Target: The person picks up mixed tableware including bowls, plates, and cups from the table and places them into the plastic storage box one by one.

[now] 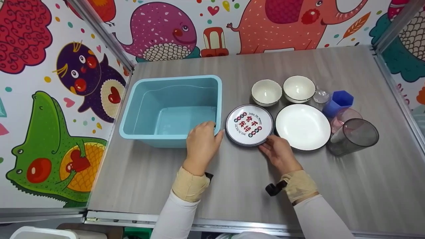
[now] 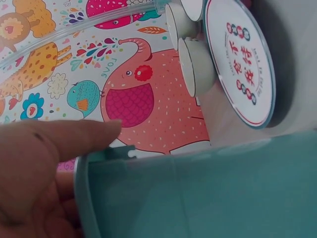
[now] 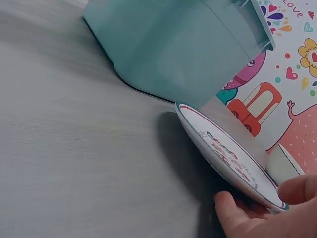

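Observation:
My left hand (image 1: 202, 144) grips the near right corner of a light blue plastic tub (image 1: 171, 136), which holds nothing. In the left wrist view the thumb (image 2: 84, 139) stretches along the tub's rim while the other fingers curl below it. With my right hand (image 1: 280, 153) I pinch the near right edge of a white plate (image 1: 249, 125) with red lettering and a dark rim. The right wrist view shows the thumb (image 3: 299, 189) at the plate's upper edge and fingers beneath it. A plain white plate (image 1: 302, 126) lies just right of that hand.
Behind the plates stand cream bowls (image 1: 266, 92). To the right are a clear glass piece (image 1: 321, 96), a blue cup (image 1: 338, 103), a pink cup (image 1: 346, 117) and a tilted grey tumbler (image 1: 355, 137). Printed panels wall the grey wooden table (image 1: 245, 196) at the back and sides.

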`<state>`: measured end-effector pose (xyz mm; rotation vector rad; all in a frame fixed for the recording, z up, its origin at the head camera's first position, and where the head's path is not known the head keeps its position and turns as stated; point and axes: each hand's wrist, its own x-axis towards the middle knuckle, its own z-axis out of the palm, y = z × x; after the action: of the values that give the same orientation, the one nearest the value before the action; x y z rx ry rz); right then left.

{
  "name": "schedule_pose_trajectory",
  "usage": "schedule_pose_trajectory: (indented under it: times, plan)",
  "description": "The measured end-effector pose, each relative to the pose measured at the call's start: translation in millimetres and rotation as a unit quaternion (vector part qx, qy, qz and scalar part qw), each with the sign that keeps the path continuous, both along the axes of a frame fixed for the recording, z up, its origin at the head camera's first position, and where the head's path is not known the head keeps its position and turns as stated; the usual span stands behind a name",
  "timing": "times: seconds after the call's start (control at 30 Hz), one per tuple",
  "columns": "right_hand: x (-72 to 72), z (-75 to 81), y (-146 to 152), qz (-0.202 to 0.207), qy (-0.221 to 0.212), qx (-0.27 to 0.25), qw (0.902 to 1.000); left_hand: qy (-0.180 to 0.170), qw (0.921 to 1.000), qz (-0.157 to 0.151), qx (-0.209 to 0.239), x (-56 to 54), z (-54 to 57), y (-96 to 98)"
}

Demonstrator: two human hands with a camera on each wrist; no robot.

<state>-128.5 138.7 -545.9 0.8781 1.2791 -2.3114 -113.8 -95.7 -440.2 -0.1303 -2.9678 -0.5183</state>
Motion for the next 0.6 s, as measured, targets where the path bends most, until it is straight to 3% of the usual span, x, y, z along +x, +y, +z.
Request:
schedule_pose_trajectory:
  times: [0.6]
  plan:
    - [-6.4,-10.3,-2,0.012,0.001,0.064,0.9979,-0.007,1.0,0.004,-0.001,-1.7,-1.1,-0.1]
